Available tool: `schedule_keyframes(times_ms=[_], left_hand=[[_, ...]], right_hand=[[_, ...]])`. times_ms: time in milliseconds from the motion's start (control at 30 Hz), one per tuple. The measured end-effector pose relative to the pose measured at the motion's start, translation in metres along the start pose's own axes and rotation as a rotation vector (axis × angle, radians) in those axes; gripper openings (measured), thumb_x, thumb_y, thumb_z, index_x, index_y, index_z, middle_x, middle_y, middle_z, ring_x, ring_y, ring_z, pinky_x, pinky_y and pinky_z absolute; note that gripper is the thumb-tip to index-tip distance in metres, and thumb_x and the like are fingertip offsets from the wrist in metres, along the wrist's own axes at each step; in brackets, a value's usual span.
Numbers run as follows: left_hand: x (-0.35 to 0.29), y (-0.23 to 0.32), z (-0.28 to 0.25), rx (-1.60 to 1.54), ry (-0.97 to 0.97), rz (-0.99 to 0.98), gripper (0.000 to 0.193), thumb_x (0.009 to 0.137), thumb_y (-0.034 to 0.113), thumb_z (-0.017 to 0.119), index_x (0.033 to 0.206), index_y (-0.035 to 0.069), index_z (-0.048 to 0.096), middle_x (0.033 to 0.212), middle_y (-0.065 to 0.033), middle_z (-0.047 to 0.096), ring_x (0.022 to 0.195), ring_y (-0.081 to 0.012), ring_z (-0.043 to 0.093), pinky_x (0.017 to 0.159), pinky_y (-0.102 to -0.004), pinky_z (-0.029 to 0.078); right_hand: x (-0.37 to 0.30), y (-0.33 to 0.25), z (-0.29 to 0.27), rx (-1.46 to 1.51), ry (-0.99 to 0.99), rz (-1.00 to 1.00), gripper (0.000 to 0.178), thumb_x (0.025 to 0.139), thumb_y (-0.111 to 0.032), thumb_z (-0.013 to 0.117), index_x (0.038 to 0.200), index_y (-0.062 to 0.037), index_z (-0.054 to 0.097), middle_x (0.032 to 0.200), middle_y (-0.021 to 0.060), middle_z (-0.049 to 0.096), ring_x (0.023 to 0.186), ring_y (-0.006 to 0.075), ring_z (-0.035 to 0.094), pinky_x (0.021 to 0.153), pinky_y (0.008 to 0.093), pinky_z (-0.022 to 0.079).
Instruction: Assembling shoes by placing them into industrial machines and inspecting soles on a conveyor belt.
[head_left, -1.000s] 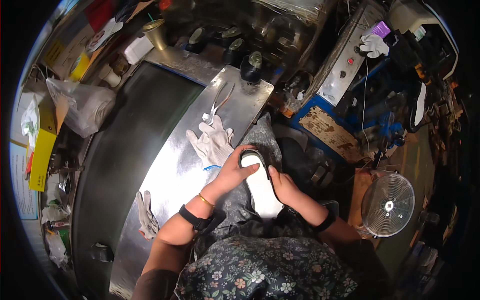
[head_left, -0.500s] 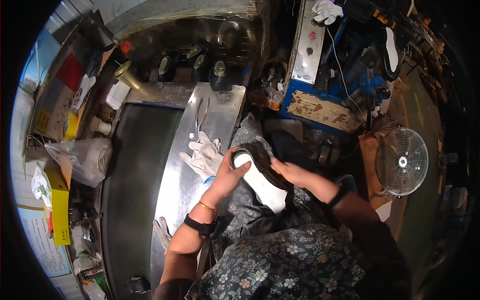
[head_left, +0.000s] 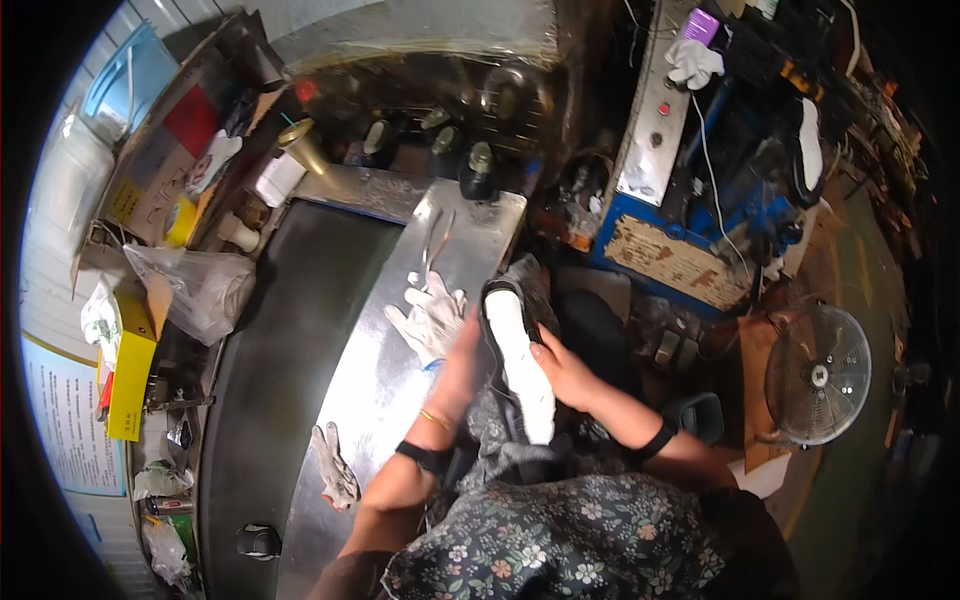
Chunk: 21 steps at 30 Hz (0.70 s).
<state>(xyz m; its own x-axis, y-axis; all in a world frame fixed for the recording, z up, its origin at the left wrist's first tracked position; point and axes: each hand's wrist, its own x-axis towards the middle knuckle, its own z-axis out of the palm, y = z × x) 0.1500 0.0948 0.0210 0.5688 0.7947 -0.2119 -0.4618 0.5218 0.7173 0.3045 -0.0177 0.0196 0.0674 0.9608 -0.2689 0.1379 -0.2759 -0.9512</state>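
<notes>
A black shoe upper with a white bottom (head_left: 521, 358) lies lengthwise over my lap, its white side facing up. My right hand (head_left: 562, 372) grips it along the right edge, with the thumb on the white face. My left hand (head_left: 462, 358) is at the shoe's left side, smeared by motion, so its fingers and any contact cannot be made out. Just beyond that hand, a white work glove (head_left: 430, 318) rests on the metal bench top (head_left: 375, 340). Metal pincers (head_left: 438, 240) lie farther back on the bench.
A dark conveyor belt (head_left: 300, 310) runs left of the bench, carrying a dark shoe (head_left: 258, 541). Another glove (head_left: 333, 468) lies on the bench near my left forearm. Several dark shoes stand at the back. To the right are a blue machine (head_left: 610, 240) and a fan (head_left: 820, 375).
The shoe has turned more upright in view. My right hand has moved onto its right edge with the thumb over the white face. My left hand has left its far end and shifted down-left.
</notes>
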Motion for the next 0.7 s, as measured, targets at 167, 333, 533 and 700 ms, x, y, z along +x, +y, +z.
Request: schedule_keyframes(times_ms=[167,333,533,700], left_hand=[[-0.009,-0.005,0.012,2.050,0.458,0.091,0.045,0.102,0.032,0.036,0.083,0.002,0.063,0.070,-0.0201,0.068,0.068,-0.0428,0.067,0.066,-0.0504,0.053],[-0.015,0.028,0.003,1.434,0.132,0.005,0.058,0.105,0.042,0.034,0.120,-0.009,0.057,0.109,-0.0370,0.062,0.107,-0.0456,0.061,0.096,-0.0444,0.048],[-0.056,-0.004,-0.002,1.750,0.122,0.063,0.055,0.100,0.036,0.049,0.127,-0.011,0.048,0.109,-0.0353,0.061,0.097,-0.0495,0.060,0.087,-0.0479,0.050],[-0.063,-0.014,0.007,1.518,0.081,0.288,0.071,0.092,0.032,0.062,0.136,-0.016,0.034,0.119,-0.0349,0.056,0.107,-0.0478,0.058,0.092,-0.0467,0.049]], right_hand=[[0.007,-0.028,0.028,-0.347,0.041,0.155,0.071,0.102,-0.034,0.042,0.149,0.0085,0.011,0.124,0.0409,0.051,0.108,0.0517,0.057,0.092,0.0506,0.047],[0.012,-0.025,0.033,-0.276,0.116,0.093,0.069,0.100,-0.033,0.046,0.150,0.0040,0.015,0.119,0.0398,0.055,0.099,0.0529,0.059,0.086,0.0524,0.049],[0.008,0.020,0.051,-0.224,0.406,-0.209,0.062,0.101,-0.031,0.046,0.149,0.0018,0.023,0.121,0.0377,0.055,0.111,0.0509,0.055,0.092,0.0486,0.046],[0.003,0.019,0.037,-0.014,0.381,-0.319,0.058,0.102,-0.028,0.047,0.148,0.0026,0.028,0.130,0.0333,0.053,0.124,0.0401,0.054,0.101,0.0399,0.043]])
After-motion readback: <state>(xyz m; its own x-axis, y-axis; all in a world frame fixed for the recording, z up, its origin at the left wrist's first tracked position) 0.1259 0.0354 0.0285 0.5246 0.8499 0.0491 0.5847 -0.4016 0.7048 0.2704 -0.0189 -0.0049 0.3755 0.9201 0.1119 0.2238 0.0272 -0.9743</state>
